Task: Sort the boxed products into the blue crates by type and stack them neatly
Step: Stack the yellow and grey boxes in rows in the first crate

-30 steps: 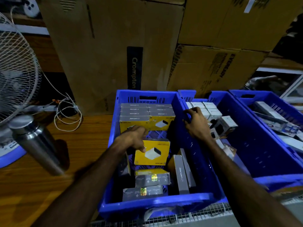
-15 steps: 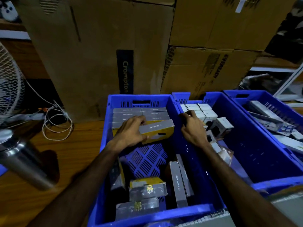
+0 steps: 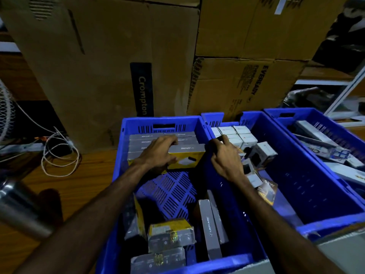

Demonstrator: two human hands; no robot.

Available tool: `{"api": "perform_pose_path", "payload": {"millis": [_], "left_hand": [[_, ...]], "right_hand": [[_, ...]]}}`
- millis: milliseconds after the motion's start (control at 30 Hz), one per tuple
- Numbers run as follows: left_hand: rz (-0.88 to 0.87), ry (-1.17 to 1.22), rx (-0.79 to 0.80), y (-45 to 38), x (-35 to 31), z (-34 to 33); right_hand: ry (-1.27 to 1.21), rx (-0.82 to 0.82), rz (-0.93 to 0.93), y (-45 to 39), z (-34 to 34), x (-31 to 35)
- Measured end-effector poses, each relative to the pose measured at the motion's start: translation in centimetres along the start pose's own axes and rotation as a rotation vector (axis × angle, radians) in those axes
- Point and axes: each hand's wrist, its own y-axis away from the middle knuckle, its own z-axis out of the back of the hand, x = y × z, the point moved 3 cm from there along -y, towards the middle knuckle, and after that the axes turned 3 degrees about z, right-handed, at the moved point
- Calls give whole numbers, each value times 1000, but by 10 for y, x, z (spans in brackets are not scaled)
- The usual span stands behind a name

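My left hand (image 3: 158,151) grips a yellow-and-grey box (image 3: 187,157) and holds it against the row of matching boxes (image 3: 146,141) at the far end of the left blue crate (image 3: 164,120). My right hand (image 3: 225,157) holds the rim between that crate and the middle blue crate (image 3: 296,175), fingers curled over the edge. Several more yellow-and-grey boxes (image 3: 169,232) lie loose at the near end of the left crate. Small white boxes (image 3: 235,133) are stacked at the far end of the middle crate, with a few loose ones (image 3: 262,153) beside them.
A third blue crate (image 3: 325,119) at the right holds long white boxes. Large cardboard cartons (image 3: 110,66) stand right behind the crates. On the wooden table at the left lie a coiled white cable (image 3: 59,155), a steel bottle (image 3: 17,208) and part of a fan (image 3: 6,113).
My left hand lifted a yellow box from the crate's middle, carried it to the far end and set it against the stacked row. My right hand stayed on the rim.
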Motion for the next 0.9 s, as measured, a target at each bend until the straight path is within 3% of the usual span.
{"api": "perform_pose_path", "payload": {"millis": [433, 767, 900], "left_hand": [[-2, -391, -62, -3, 1, -18], [25, -512, -168, 8, -4, -42], [13, -586, -116, 8, -9, -47]], "right_hand": [[-8, -21, -12, -2, -6, -5], [-51, 4, -29, -4, -8, -9], [-73, 10, -42, -4, -7, -10]]}}
